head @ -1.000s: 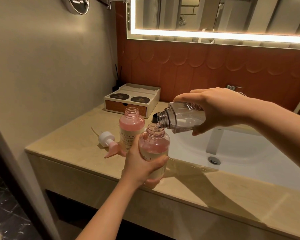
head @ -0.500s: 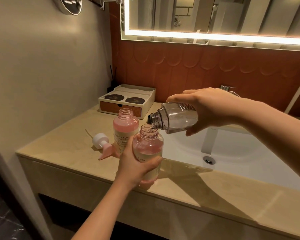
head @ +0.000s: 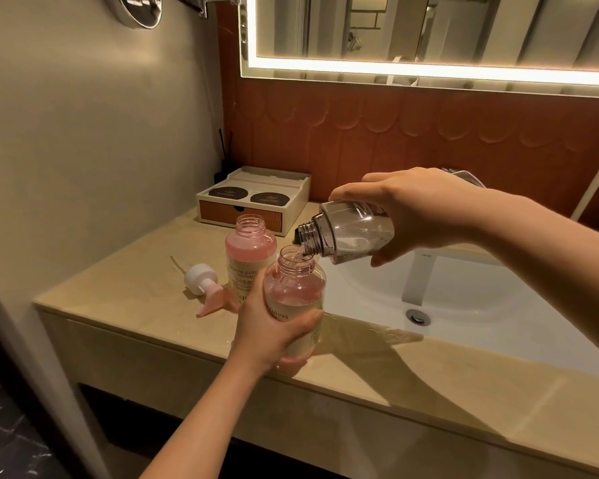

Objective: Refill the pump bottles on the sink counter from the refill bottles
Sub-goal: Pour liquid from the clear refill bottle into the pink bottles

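Beige stone counter [head: 135, 292] with a white sink [head: 471, 288] set in it. An open pink bottle [head: 250, 252] stands upright, a pump top [head: 201, 282] lies beside it, and a drawer box [head: 253, 203] sits behind.

Clear plastic and polished stone

My refill bottle [head: 355, 233] was clear, glossy plastic; the pump bottle [head: 293, 292] pink-tinted plastic; the surface [head: 146, 288] smooth, polished beige stone.

the front bottle [head: 293, 299] is at the front edge of the desk [head: 146, 299], just left of the sink [head: 464, 295], in the left hand [head: 267, 333]. a 2nd bottle [head: 249, 250] stands just behind it to the left. a pump head [head: 201, 281] lies on the desk left of that. a box [head: 253, 198] sits behind both, against the wall. the refill bottle [head: 350, 233], in the right hand [head: 419, 209], tilts above the front bottle's mouth.
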Motion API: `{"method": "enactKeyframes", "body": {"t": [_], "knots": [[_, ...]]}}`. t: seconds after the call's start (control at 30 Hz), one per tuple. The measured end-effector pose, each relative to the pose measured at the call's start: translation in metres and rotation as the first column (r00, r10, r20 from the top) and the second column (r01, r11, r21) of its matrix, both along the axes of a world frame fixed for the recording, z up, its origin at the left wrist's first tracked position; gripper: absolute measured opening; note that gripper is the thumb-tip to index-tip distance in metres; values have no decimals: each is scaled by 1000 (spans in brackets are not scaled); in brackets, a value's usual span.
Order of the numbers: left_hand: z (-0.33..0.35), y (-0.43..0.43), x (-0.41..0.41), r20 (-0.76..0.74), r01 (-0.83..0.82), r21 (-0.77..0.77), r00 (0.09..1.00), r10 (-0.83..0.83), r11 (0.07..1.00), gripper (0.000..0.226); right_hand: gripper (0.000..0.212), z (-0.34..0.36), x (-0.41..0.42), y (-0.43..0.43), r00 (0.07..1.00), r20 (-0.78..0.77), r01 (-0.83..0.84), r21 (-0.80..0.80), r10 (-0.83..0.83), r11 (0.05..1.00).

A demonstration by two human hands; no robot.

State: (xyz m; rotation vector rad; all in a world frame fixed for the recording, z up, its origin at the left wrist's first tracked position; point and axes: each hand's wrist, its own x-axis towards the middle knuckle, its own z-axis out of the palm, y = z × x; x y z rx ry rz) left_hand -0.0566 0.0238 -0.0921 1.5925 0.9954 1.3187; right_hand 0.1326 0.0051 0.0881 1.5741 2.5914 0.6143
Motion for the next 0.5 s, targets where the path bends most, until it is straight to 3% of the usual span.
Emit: {"method": "enactKeyframes", "body": {"t": [0.5], "knots": [[3, -2, 0, 4, -17, 28, 1000, 17, 999, 69, 93, 2, -4, -3, 999, 51, 2, 47, -5, 999]]}}
